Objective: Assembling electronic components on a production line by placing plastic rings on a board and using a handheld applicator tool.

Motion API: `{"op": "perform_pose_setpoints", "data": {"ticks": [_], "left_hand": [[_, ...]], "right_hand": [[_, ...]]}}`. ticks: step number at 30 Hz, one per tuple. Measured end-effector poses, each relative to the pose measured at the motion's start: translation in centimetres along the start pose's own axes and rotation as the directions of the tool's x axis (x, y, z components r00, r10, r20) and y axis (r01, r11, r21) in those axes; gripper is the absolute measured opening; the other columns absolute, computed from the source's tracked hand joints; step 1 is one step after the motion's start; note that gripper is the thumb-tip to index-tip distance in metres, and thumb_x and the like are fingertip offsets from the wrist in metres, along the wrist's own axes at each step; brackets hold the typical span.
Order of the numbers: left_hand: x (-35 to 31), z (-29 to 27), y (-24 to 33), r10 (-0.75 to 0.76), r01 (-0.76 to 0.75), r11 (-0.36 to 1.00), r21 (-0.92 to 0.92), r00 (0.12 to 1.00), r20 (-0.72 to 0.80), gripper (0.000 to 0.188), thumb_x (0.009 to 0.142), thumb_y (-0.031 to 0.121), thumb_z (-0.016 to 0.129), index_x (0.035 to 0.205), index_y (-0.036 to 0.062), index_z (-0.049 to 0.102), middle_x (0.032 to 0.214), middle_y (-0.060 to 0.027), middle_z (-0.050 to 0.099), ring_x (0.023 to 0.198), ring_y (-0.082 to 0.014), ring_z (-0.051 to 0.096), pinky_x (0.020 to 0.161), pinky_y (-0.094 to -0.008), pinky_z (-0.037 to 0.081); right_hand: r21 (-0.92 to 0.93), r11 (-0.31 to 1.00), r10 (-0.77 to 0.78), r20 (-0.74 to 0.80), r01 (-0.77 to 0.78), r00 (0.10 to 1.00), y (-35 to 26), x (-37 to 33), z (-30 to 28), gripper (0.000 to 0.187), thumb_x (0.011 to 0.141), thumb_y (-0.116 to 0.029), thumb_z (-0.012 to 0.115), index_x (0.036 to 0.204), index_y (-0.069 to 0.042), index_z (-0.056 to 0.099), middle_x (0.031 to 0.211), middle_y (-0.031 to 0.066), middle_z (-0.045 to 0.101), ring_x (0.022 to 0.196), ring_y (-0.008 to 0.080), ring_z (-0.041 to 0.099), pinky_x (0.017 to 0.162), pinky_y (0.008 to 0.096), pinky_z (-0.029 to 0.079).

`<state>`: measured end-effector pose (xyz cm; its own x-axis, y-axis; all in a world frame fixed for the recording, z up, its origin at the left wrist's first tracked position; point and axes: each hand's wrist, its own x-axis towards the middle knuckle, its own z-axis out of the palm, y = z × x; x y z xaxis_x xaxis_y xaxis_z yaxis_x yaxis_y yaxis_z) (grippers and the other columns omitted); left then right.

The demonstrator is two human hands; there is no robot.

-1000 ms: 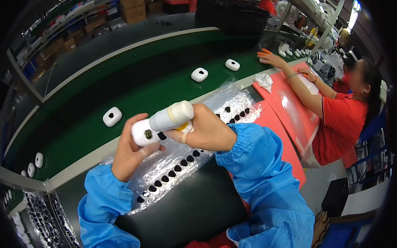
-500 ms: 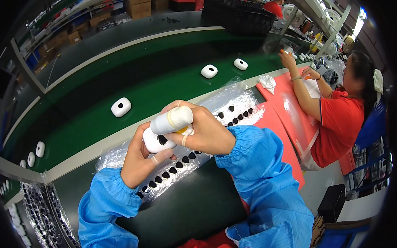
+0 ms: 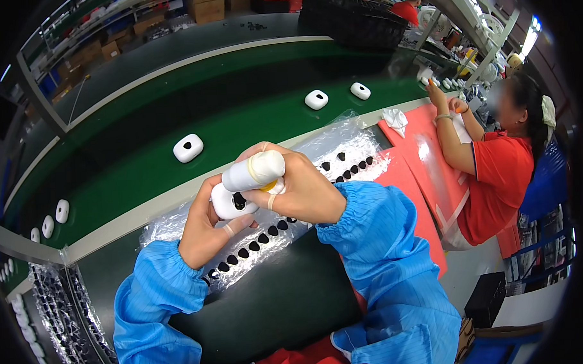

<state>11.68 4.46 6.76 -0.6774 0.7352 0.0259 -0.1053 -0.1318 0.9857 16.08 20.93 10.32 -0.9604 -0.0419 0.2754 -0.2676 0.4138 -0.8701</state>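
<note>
Two hands meet over your desk (image 3: 277, 324): your left hand (image 3: 206, 226) has its fingers clamped on a white casing (image 3: 227, 202), your right hand (image 3: 298, 188) grips a white cylinder (image 3: 252, 172) pressed to it (above the plastic sheet (image 3: 342, 148) of small black parts (image 3: 258, 239)).

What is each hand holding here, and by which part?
Left hand cups the white case from below, by its lower end. Right hand wraps the white cylinder around its near end, pressing it against the case.
</note>
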Motion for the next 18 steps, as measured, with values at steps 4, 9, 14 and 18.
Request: {"op": "perform_pose_setpoints", "data": {"ticks": [4, 9, 14, 18], "left_hand": [[-0.46, 0.04, -0.33, -0.007, 0.007, 1.000, 0.016, 1.000, -0.011, 0.053, 0.073, -0.003, 0.061, 0.118, 0.0043, 0.034, 0.107, -0.0106, 0.050, 0.099, -0.0213, 0.054, 0.079, -0.0345, 0.051], [-0.51, -0.20, -0.65, 0.010, -0.009, 0.998, 0.058, 1.000, -0.019, 0.053, 0.073, -0.001, 0.063, 0.118, 0.0044, 0.034, 0.106, -0.0104, 0.051, 0.098, -0.0214, 0.055, 0.079, -0.0343, 0.051], [-0.19, -0.03, -0.06, -0.017, 0.017, 1.000, 0.012, 0.999, -0.028, 0.054, 0.073, 0.000, 0.063, 0.118, 0.0046, 0.034, 0.107, -0.0104, 0.051, 0.099, -0.0211, 0.054, 0.081, -0.0341, 0.050], [-0.20, -0.28, -0.70, -0.007, 0.009, 0.999, 0.040, 0.999, -0.039, 0.056, 0.072, -0.001, 0.064, 0.119, 0.0049, 0.034, 0.108, -0.0103, 0.050, 0.100, -0.0210, 0.053, 0.083, -0.0338, 0.048]], "right_hand": [[0.000, 1.000, 0.020, 0.011, -0.020, 1.000, -0.06, -0.43, 0.33, 0.034, 0.068, 0.000, 0.065, 0.099, -0.003, 0.052, 0.092, 0.0117, 0.059, 0.090, 0.0222, 0.058, 0.079, 0.0338, 0.048], [0.003, 1.000, 0.016, 0.017, -0.016, 1.000, -0.06, -0.45, 0.41, 0.034, 0.068, 0.001, 0.065, 0.099, -0.003, 0.052, 0.093, 0.0119, 0.058, 0.090, 0.0224, 0.058, 0.080, 0.0342, 0.048], [0.000, 1.000, 0.027, 0.011, -0.027, 1.000, 0.13, -0.11, 0.28, 0.033, 0.068, 0.001, 0.065, 0.098, -0.003, 0.052, 0.092, 0.0119, 0.059, 0.090, 0.0225, 0.058, 0.079, 0.0343, 0.048], [-0.008, 1.000, 0.012, 0.010, -0.012, 1.000, 0.14, -0.16, 0.32, 0.032, 0.069, 0.000, 0.065, 0.098, -0.003, 0.052, 0.092, 0.0120, 0.059, 0.089, 0.0224, 0.058, 0.078, 0.0341, 0.048]]}}
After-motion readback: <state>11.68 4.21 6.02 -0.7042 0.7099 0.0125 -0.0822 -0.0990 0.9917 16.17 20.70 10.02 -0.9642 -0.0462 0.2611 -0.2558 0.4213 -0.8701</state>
